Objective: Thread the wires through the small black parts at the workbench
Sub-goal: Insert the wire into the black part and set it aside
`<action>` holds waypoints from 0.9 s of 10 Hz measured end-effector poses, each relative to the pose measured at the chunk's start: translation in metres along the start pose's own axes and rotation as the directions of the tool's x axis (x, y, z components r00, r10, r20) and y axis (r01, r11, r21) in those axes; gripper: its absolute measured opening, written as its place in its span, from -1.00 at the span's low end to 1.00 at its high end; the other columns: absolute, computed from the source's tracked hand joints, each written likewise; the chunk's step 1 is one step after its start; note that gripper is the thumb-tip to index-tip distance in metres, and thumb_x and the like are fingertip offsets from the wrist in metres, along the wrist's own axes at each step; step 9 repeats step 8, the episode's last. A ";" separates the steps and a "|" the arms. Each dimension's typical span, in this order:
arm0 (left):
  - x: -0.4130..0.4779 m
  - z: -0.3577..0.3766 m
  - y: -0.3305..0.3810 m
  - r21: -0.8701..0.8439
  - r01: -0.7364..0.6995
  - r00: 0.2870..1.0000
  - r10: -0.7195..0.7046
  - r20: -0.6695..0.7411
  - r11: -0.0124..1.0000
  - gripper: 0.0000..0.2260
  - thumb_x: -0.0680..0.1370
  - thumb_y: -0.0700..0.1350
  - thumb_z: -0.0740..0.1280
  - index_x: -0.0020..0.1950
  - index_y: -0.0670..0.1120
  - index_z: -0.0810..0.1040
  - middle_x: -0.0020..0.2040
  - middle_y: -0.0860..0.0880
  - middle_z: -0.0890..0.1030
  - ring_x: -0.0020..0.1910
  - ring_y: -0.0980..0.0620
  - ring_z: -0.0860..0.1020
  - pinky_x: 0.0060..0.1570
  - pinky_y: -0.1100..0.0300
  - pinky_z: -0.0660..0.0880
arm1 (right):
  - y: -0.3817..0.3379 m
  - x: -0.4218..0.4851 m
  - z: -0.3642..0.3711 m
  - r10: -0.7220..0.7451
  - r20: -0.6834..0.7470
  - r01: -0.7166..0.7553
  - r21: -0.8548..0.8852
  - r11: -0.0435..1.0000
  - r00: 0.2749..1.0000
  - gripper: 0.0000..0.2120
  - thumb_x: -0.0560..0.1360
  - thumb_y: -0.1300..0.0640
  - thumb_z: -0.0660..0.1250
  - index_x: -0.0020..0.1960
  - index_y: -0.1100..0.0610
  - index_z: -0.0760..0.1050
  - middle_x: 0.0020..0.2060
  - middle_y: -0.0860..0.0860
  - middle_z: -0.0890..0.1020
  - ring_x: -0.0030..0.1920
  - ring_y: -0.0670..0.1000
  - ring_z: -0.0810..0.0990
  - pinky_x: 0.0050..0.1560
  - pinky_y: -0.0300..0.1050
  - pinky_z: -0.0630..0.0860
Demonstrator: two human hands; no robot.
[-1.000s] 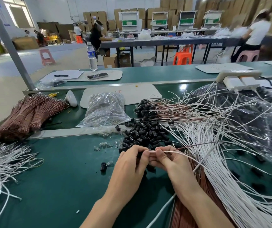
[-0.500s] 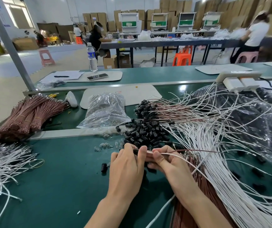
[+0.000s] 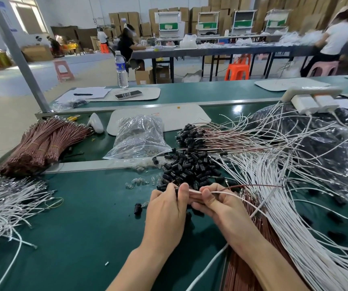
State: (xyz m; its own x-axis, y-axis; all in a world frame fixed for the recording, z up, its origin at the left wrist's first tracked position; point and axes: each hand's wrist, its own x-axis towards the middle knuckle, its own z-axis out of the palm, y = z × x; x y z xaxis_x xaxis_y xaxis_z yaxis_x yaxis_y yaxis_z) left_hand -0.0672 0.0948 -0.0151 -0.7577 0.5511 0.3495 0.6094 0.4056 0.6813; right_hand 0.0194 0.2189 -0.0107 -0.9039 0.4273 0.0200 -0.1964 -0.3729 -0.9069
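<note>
Nearest, pinches a small black part [image 3: 176,190] with the left hand [image 3: 165,206], mostly hidden. Just right of it, grips the wire pair [image 3: 195,192] in the right hand [image 3: 218,205], ends aimed leftward into that part, length trailing off rightward. Beyond, leaves the black-part pile [image 3: 189,166] untouched.

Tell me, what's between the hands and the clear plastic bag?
Head view: small clear pieces and the edge of the black parts pile lie there.
</note>
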 end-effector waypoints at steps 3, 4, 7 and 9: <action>0.014 -0.023 0.001 -0.417 0.039 0.978 -0.120 -0.171 0.908 -0.60 0.64 0.23 0.07 -0.15 -0.04 0.44 -0.35 0.10 0.49 -0.36 0.10 0.41 -0.29 0.20 0.38 | -0.041 -0.010 -0.002 -0.132 -0.226 0.137 0.007 0.991 0.965 -0.76 0.40 0.06 0.47 0.02 0.14 0.72 0.01 0.21 0.73 0.02 0.15 0.74 -0.10 -0.23 0.66; 0.031 -0.042 0.003 -0.521 0.037 0.983 -0.126 -0.135 0.853 -0.61 0.66 0.18 0.14 -0.11 -0.09 0.51 -0.28 -0.01 0.55 -0.29 0.08 0.48 -0.22 0.24 0.44 | -0.072 -0.006 -0.008 -0.224 -0.264 0.218 -0.051 0.975 0.938 -0.77 0.37 -0.01 0.45 -0.05 0.07 0.75 -0.03 0.16 0.74 -0.02 0.08 0.75 -0.09 -0.26 0.65; 0.161 -0.028 0.065 -0.438 0.299 0.953 -0.242 0.183 0.848 -0.59 0.67 0.07 0.27 0.39 -0.17 0.44 0.12 -0.14 0.64 0.04 -0.11 0.64 0.09 0.00 0.61 | -0.175 0.069 -0.032 0.051 -0.177 -0.131 -0.478 0.869 0.983 -0.59 0.63 0.02 0.26 0.23 0.38 0.51 -0.03 0.25 0.71 -0.10 0.12 0.75 -0.19 -0.20 0.66; 0.156 -0.059 0.057 -0.571 0.204 0.979 -0.158 0.129 0.795 -0.55 0.63 0.13 0.31 0.39 -0.13 0.48 -0.12 0.02 0.62 -0.28 0.10 0.58 -0.22 0.17 0.58 | -0.172 0.041 -0.035 -0.083 -0.215 -0.060 -0.584 0.810 0.973 -0.60 0.57 -0.06 0.32 0.22 0.24 0.58 -0.03 0.15 0.75 -0.12 0.05 0.75 -0.19 -0.24 0.66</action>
